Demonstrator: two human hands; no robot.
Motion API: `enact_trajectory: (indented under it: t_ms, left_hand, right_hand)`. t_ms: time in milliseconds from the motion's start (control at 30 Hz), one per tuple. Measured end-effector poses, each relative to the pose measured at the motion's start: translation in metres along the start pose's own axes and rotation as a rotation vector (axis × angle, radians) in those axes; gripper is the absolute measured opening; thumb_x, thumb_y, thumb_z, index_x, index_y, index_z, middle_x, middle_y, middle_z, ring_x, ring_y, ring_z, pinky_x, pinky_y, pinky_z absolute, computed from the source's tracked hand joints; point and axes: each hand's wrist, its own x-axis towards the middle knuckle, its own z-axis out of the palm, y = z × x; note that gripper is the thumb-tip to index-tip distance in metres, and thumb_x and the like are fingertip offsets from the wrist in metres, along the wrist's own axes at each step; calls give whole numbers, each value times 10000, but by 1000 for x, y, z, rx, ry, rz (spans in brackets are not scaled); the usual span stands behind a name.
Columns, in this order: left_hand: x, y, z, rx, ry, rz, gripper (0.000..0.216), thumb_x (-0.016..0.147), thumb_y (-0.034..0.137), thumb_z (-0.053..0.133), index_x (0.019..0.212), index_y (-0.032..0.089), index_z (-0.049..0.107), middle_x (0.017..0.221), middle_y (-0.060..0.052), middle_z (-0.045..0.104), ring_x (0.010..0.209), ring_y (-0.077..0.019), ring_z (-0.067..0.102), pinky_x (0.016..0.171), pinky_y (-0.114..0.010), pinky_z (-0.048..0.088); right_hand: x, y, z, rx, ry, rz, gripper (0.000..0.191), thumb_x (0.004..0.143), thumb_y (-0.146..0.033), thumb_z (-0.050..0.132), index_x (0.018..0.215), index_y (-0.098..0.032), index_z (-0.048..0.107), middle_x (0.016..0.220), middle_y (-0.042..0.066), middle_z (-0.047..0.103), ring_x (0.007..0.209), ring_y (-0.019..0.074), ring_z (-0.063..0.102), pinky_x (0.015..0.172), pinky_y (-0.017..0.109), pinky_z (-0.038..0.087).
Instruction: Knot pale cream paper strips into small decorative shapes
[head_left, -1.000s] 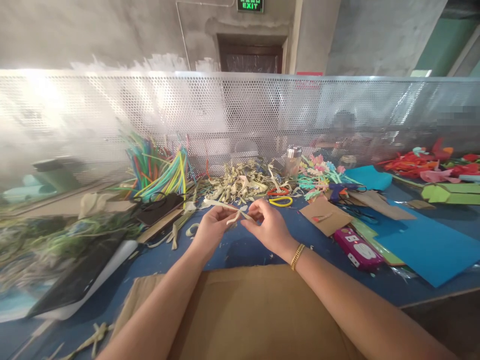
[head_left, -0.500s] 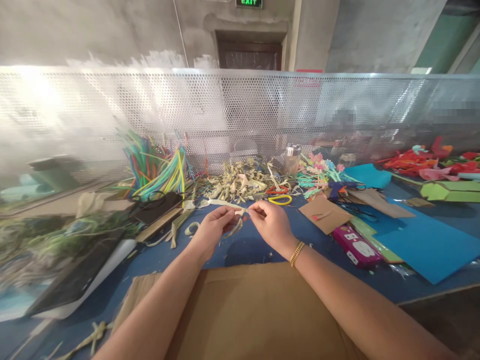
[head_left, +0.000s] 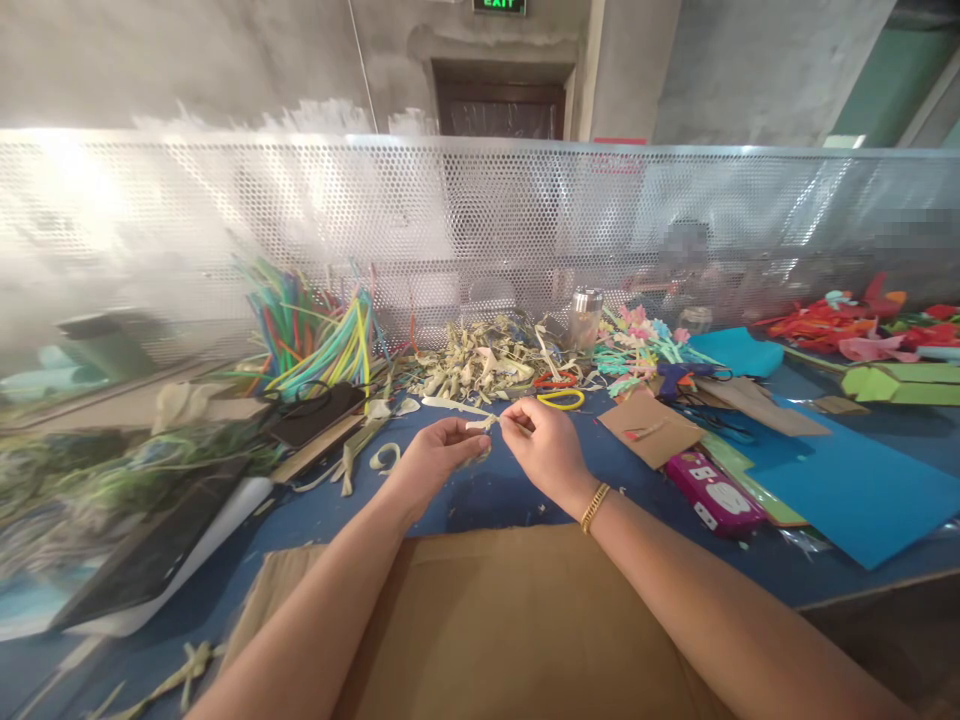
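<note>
Over the blue tabletop, my left hand (head_left: pixel 442 455) is closed, thumb and fingers pinching a pale dried plant strip (head_left: pixel 478 425). My right hand (head_left: pixel 541 440), with a gold bracelet (head_left: pixel 595 507) at the wrist, pinches the strip's other end close by. One long pale end sticks out beyond the fingers toward the back. Part of the strip is hidden by my left fingers. Behind both hands lies a heap of dried pale strips (head_left: pixel 487 365), with yellow-handled scissors (head_left: pixel 561 399) at its right front.
A cardboard sheet (head_left: pixel 525 620) lies in front of me. Colourful pipe cleaners (head_left: pixel 315 330) stand back left. On the right are a purple box (head_left: pixel 712 492), a blue sheet (head_left: pixel 840 470), a brown card (head_left: pixel 651 428) and a glue gun (head_left: pixel 684 376). A perforated metal screen (head_left: pixel 405 220) closes the back.
My left fingers have curled further around the strip, and its dangling lower part is now mostly covered. The strip's long end has swung slightly to the right. My right hand has barely shifted.
</note>
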Motion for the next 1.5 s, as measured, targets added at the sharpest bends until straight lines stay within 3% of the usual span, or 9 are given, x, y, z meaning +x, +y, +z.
enact_trajectory:
  t_ms: [267,500,733,1100,1200,1333,1500]
  left_hand:
    - [-3,2,3,-8,22,1,249,616,319,785,695,160,611,670,5,639,609,-102,514,596,-240,350]
    - [0,-4,2,-23,10,-5,220,680,329,731,765,171,603,709,-19,663,576,-100,462,529,-232,291]
    - [5,-11,2,-97,33,-20,215,692,327,722,731,165,587,660,-2,597,586,-99,470,586,-234,341]
    - [3,-6,2,-36,74,56,236,660,375,746,694,164,647,545,43,473,525,-89,385,519,-237,275]
    - [1,-3,2,2,59,13,283,675,436,728,774,172,700,687,-8,606,614,-119,496,570,-245,334]
    - [0,-2,1,2,112,-37,424,728,530,647,963,189,734,1034,-99,692,960,-232,599,717,-293,405]
    - [1,-2,0,81,131,92,330,719,482,676,868,198,753,1028,-86,719,1012,-253,593,828,-324,409]
  right_hand:
    - [-1,1,2,26,-6,-6,104,819,-222,545,728,-203,591,662,-8,649,609,123,582,589,226,397]
    - [-1,2,2,16,-14,2,110,826,-232,540,737,-203,598,653,-14,635,602,118,568,583,223,393]
    - [-3,2,5,33,-27,2,112,828,-235,542,740,-199,601,664,-9,644,607,116,577,583,218,391]
    - [-3,-2,3,90,-50,6,108,827,-235,539,748,-197,602,682,-5,657,610,117,584,588,217,405]
    - [0,-1,1,93,-21,18,115,829,-244,534,746,-198,599,683,3,657,610,126,583,595,229,410]
    - [4,4,0,144,22,69,135,836,-264,523,745,-191,591,683,13,652,609,133,575,601,241,417]
    - [8,7,2,267,3,198,127,810,-271,531,722,-190,573,651,3,628,585,132,560,573,237,415]
